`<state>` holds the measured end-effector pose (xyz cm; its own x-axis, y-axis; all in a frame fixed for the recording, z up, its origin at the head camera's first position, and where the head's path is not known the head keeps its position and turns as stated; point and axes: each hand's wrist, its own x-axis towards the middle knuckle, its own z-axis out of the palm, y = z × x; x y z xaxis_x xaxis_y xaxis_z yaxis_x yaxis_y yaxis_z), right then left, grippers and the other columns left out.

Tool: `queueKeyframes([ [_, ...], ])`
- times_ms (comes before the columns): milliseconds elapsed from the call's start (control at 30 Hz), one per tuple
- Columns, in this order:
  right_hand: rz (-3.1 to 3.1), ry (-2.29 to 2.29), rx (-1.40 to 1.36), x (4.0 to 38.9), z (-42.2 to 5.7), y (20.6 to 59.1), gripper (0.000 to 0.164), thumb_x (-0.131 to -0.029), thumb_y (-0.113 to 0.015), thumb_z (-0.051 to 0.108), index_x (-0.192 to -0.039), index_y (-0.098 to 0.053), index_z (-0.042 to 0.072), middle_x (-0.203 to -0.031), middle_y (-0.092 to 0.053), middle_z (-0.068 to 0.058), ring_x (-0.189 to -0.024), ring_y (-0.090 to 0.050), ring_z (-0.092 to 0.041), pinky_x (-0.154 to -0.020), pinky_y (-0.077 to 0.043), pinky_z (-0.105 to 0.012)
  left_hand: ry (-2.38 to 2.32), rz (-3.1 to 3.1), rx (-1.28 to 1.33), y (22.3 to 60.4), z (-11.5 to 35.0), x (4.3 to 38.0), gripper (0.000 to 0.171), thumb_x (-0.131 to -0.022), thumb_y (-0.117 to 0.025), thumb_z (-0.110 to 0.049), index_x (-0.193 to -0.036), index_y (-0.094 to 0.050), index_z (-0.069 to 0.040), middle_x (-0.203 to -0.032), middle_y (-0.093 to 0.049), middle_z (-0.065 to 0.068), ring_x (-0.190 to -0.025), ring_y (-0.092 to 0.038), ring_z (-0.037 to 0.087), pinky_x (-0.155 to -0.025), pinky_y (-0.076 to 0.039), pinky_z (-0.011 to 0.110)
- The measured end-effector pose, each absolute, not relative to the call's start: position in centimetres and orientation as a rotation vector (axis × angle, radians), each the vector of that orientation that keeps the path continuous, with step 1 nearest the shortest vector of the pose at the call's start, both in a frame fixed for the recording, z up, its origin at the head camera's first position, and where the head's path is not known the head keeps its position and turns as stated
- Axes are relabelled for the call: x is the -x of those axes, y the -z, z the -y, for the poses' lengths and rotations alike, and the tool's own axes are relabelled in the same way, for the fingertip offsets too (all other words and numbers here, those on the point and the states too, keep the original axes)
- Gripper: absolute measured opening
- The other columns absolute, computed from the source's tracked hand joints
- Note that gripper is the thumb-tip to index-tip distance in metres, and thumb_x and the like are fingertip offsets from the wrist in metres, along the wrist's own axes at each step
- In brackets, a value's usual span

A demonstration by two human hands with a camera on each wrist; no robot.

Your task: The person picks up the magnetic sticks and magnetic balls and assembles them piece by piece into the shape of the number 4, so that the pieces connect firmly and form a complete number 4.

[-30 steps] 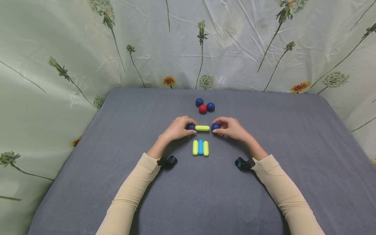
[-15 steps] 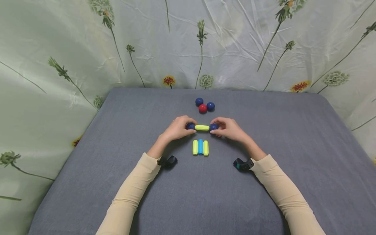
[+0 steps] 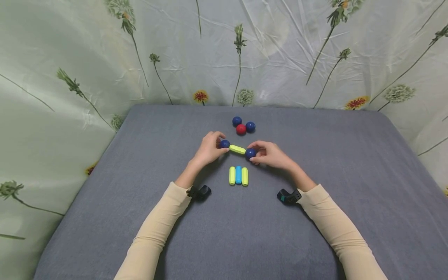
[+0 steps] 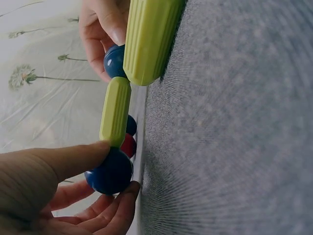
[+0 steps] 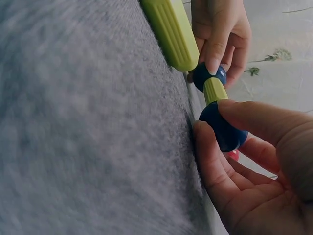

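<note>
A ridged yellow-green rod [image 3: 237, 149] joins two dark blue balls, one at each end, and slants down to the right in the head view. My left hand [image 3: 209, 148] pinches the left blue ball [image 4: 111, 172] between thumb and fingers, the thumb tip touching the rod's end. At the other end, my right hand [image 3: 271, 154] holds the right blue ball [image 5: 222, 128] with its thumb on top and fingers curled beneath. Nearer the body lie two yellow-green rods [image 3: 232, 175] with a blue rod [image 3: 238, 175] between them, side by side.
Beyond the hands, a red ball [image 3: 241, 129] and two blue balls [image 3: 250, 126] sit clustered on the grey cloth-covered table [image 3: 224, 229]. A flowered curtain [image 3: 196, 54] hangs along the back and left edges. Each wrist wears a black strap [image 3: 289, 196].
My right hand has brought its blue ball left against the rod's free end. The joined piece now tilts, its left end moved farther away with my left hand.
</note>
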<state>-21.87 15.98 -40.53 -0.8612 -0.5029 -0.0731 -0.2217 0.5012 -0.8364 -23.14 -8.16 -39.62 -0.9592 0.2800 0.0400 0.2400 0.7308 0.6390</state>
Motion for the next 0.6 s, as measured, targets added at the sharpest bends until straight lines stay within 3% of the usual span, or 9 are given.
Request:
queueKeyframes([
  [267, -2.442, 1.3, 0.583, 21.76, -15.68, 40.73, 0.039, -0.084, -0.068, 0.012, -0.121, -0.056, 0.003, -0.1, -0.064, -0.017, -0.07, -0.062, -0.011, -0.059, -0.045, -0.022, -1.109, -2.887, -0.368, 39.73, 8.06, 23.32, 0.035, -0.083, -0.071, -0.016, -0.113, -0.058, -0.003, -0.105, -0.062, 0.016, -0.094, -0.06, 0.027, -0.08, -0.049, 0.038],
  [467, -2.421, 1.321, 0.581, 21.7, -15.48, 40.62, 0.039, -0.084, -0.067, 0.011, -0.121, -0.056, 0.003, -0.089, -0.068, -0.017, -0.068, -0.062, -0.011, -0.057, -0.043, -0.022, -1.182, -2.885, -0.262, 39.62, 7.92, 23.47, 0.028, -0.084, -0.069, -0.014, -0.109, -0.059, -0.005, -0.109, -0.065, 0.016, -0.096, -0.066, 0.027, -0.081, -0.053, 0.038],
  [600, -2.388, 1.354, 0.585, 21.74, -15.31, 40.7, 0.039, -0.085, -0.066, 0.008, -0.121, -0.055, 0.001, -0.09, -0.068, -0.017, -0.07, -0.064, -0.01, -0.059, -0.046, -0.021, -1.164, -2.907, -0.24, 39.6, 7.86, 23.63, 0.028, -0.084, -0.069, -0.015, -0.11, -0.06, -0.007, -0.112, -0.066, 0.013, -0.095, -0.067, 0.025, -0.079, -0.053, 0.038],
])
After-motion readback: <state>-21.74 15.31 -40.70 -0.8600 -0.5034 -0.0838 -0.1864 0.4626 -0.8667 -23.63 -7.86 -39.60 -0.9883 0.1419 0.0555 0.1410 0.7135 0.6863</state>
